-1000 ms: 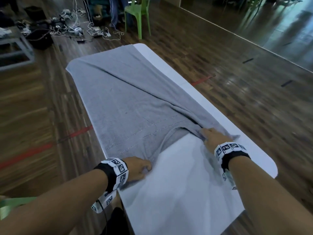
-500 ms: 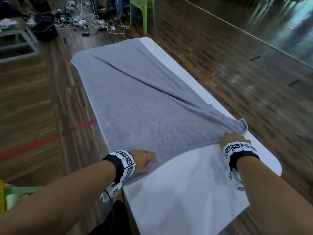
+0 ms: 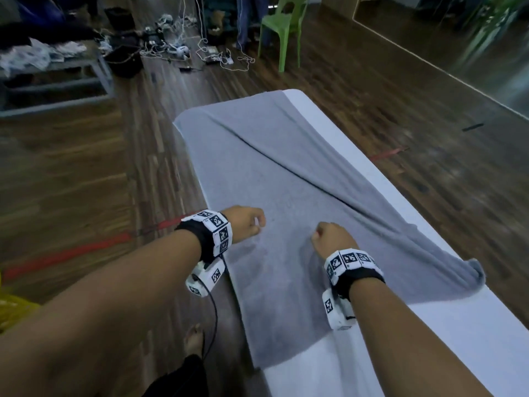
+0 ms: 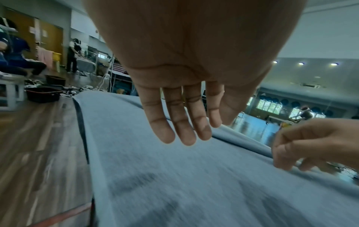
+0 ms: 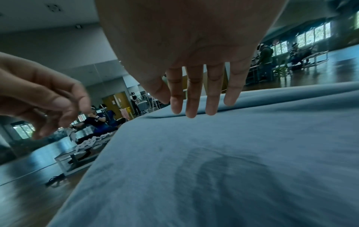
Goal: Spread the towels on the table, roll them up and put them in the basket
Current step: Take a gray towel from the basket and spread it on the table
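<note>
Towel [image 3: 289,179]: grey, spread lengthwise over the white table [image 3: 469,339], one long diagonal crease, near right corner bunched up.
Left hand [image 3: 246,224]: above the towel's left side, palm down, fingers [image 4: 182,132] straight and close together, gripping nothing.
Right hand [image 3: 332,239]: beside it over the middle, fingers [image 5: 191,101] straight, slightly apart, empty too.

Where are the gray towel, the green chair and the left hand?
gray towel [image 3: 257,167]: head view, flat middle of the cloth.
green chair [image 3: 279,25]: head view, seat.
left hand [image 3: 247,223]: head view, back of the hand.
</note>
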